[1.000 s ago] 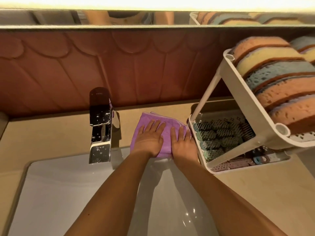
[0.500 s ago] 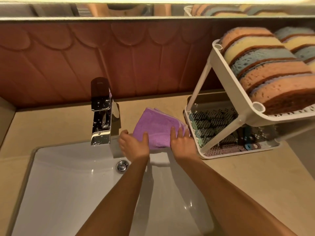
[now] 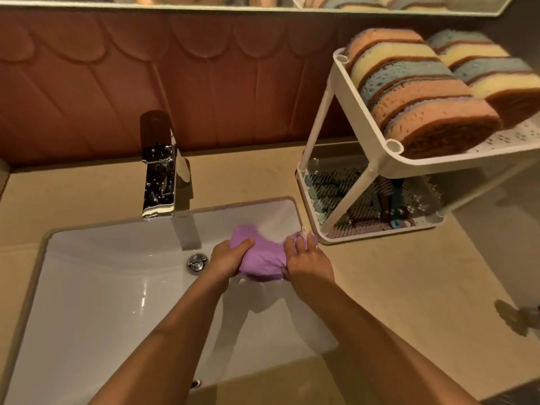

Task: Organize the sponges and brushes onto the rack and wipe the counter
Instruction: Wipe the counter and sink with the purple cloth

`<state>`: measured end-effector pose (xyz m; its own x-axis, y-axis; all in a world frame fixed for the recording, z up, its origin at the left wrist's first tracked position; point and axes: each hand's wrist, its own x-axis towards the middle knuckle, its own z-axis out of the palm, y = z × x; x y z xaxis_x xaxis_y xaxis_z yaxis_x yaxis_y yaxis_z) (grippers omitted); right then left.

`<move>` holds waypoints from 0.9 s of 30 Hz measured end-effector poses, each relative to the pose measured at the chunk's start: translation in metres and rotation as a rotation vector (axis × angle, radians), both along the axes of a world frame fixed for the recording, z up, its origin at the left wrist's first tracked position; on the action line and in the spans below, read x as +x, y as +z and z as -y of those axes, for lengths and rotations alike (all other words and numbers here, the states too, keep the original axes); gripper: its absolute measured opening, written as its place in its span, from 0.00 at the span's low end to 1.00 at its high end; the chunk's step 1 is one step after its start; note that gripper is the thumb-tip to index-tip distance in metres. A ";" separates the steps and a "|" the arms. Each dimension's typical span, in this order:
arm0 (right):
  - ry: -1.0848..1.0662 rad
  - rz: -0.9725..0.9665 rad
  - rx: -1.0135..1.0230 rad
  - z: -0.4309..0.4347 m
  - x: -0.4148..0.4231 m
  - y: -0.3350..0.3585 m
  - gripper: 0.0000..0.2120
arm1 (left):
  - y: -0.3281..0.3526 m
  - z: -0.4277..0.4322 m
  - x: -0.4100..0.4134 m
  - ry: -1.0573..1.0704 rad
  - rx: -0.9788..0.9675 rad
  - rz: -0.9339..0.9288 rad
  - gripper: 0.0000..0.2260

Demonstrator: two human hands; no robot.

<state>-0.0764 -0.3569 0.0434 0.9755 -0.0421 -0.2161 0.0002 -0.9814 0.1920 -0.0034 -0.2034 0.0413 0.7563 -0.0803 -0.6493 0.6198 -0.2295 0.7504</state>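
Reddish-brown scalloped wall panels (image 3: 122, 83) across the upper frame, mirror strip (image 3: 204, 0) along the top edge; chrome faucet (image 3: 159, 173) left of center above white basin (image 3: 96, 287); warm, dim light.

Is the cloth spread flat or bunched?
Bunched: the cloth is gathered between left hand and right hand, over the sink.

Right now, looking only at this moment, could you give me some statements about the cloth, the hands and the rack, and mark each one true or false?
1. Both hands, left hand and right hand, grip the purple cloth. True.
2. The cloth lies flat on the counter. False: it is bunched over the sink.
3. Sponges fill the rack top tier. True.
4. The faucet is running. False: no stream shows.
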 end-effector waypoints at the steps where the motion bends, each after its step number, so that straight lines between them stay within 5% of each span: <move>1: 0.047 0.028 -0.026 0.003 -0.006 0.001 0.12 | 0.003 0.003 -0.003 -0.021 -0.004 -0.003 0.14; 4: 0.018 -0.029 0.064 0.010 -0.029 0.008 0.26 | 0.016 0.014 -0.017 -0.086 -0.016 0.058 0.13; 7: -0.064 0.047 0.268 0.013 -0.053 0.027 0.27 | 0.036 0.026 -0.032 -0.141 0.001 0.164 0.12; 14: -0.338 -0.185 0.515 0.038 -0.098 0.034 0.30 | 0.061 0.050 -0.083 -0.196 0.040 0.278 0.12; 20: -0.385 -0.139 0.564 0.068 -0.135 0.046 0.28 | 0.075 0.077 -0.121 -0.254 0.045 0.425 0.18; 27: -0.473 0.057 0.460 0.130 -0.170 0.077 0.24 | 0.089 0.130 -0.153 -0.364 -0.048 0.538 0.10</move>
<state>-0.2464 -0.4870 0.1204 0.8848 -0.3848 -0.2626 -0.4490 -0.8549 -0.2600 -0.1563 -0.3339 0.1303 0.8938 -0.4122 -0.1765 0.0433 -0.3125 0.9489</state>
